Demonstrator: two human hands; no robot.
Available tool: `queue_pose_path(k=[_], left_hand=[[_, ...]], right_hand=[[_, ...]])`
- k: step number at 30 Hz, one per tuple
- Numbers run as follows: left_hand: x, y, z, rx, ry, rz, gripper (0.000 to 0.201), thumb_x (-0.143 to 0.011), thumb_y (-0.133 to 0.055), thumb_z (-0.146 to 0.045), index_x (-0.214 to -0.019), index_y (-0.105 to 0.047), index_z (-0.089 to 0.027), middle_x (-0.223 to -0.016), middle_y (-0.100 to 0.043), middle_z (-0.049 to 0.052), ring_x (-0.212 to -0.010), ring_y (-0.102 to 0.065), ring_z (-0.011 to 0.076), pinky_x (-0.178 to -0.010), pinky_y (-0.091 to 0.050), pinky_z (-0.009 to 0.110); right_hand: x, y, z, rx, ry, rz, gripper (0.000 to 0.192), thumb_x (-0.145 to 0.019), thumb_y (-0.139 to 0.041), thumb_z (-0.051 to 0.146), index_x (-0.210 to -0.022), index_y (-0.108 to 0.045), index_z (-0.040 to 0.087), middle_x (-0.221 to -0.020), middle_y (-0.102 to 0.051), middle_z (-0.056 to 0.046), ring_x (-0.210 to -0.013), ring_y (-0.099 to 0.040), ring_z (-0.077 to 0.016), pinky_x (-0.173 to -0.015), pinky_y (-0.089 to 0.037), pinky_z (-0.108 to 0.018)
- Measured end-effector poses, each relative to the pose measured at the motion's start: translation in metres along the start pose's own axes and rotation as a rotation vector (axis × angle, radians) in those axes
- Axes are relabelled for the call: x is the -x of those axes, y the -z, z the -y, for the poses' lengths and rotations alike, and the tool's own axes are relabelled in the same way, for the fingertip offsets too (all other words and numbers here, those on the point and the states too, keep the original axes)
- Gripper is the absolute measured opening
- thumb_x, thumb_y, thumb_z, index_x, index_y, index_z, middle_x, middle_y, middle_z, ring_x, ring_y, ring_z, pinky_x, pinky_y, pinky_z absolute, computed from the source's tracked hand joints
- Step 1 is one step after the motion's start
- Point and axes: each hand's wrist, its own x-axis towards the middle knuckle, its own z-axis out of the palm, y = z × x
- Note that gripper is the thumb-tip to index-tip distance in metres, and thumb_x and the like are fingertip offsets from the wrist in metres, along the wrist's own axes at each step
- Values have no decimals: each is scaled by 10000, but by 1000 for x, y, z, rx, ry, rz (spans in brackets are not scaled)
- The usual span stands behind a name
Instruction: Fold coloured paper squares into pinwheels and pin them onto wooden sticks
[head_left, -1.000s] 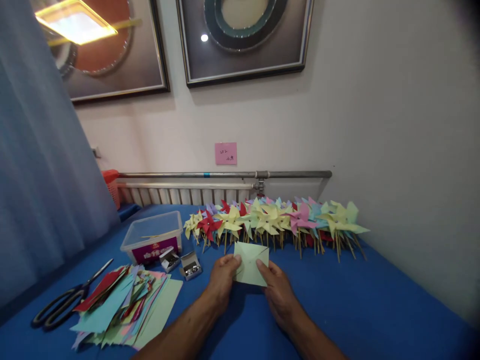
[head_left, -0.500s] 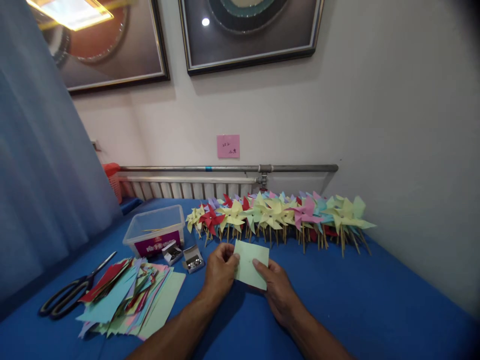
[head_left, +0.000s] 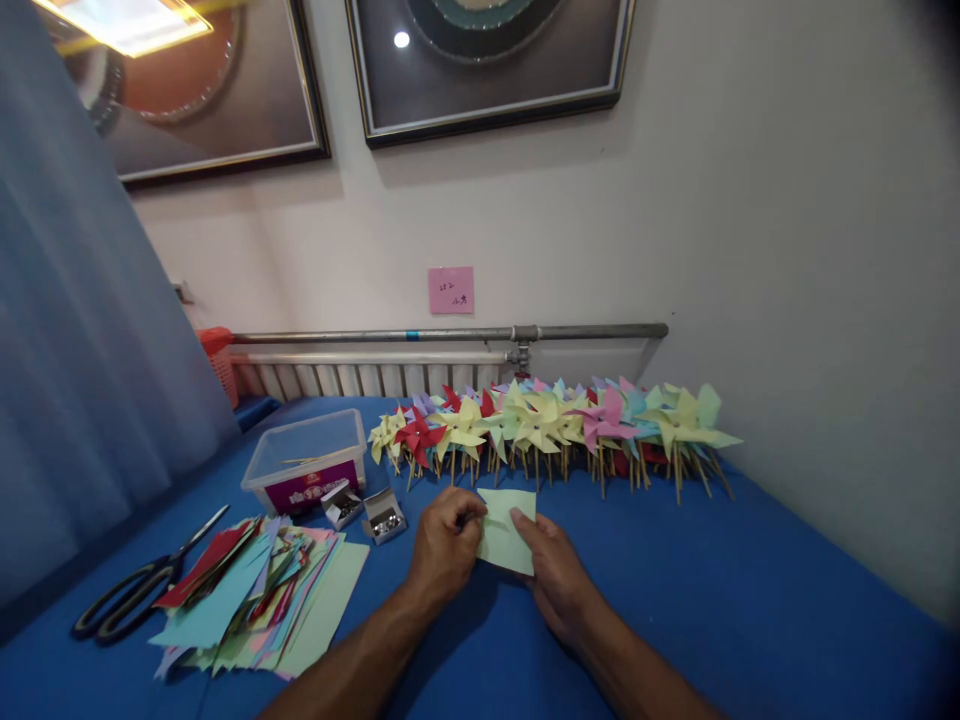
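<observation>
A pale green paper square (head_left: 504, 540) is held up over the blue cloth between my two hands. My right hand (head_left: 553, 565) grips its right edge, thumb on the front face and fingers behind. At the left edge, my left hand (head_left: 448, 535) has its fingers curled in a pinch at the paper's upper left side. A faint crease or slit shows near the sheet's middle. Left of my hands lie a small open box of shiny metal pins (head_left: 385, 518) and another small box (head_left: 341, 504) with darker bits.
Behind my hands stand rows of paper pinwheels (head_left: 536, 425) on sticks. A clear plastic tub (head_left: 304, 465) holds some thin sticks. Coloured paper scraps (head_left: 225, 600) and black-handled scissors (head_left: 142, 590) lie on the left. A wall and pipe (head_left: 450, 336) bound the table's back.
My left fingers have curled in more at the paper's left edge, the thumb no longer lying flat on it. The paper looks slightly bent. The view has shifted a little.
</observation>
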Motion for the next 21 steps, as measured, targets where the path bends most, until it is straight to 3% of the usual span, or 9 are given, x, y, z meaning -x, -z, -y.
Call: queue_pose_path(k=[6,15,21], left_hand=[[2,1,-2,-105,-211,25,289,-796,-486,29,-831,-676,-186,-893,-689,49,-860,-652,165,-782,-504,286],[5,1,-3,-208,-255,49,297,-831,-475,8,-838,-699,-186,-932,-684,75,-847,-648,165,-743,-511,282],[7,1,-3,-227,-274,83,306,-830,-472,-15,-874,-718,-191,-959,-690,84,-873,-643,180,-776,-503,309]], right_hand=[[1,-1,1,30,20,23,421,-721,-820,501,-948,-729,159,-772,-779,-76,-745,-742,-265,-643,-567,-339],[3,0,1,36,-4,1,439,-636,-874,407,-960,-718,156,-775,-782,-60,-648,-700,-206,-584,-501,-278],[-5,5,-6,62,17,-42,433,-640,-854,384,-985,-720,159,-762,-782,-56,-643,-709,-225,-579,-511,-292]])
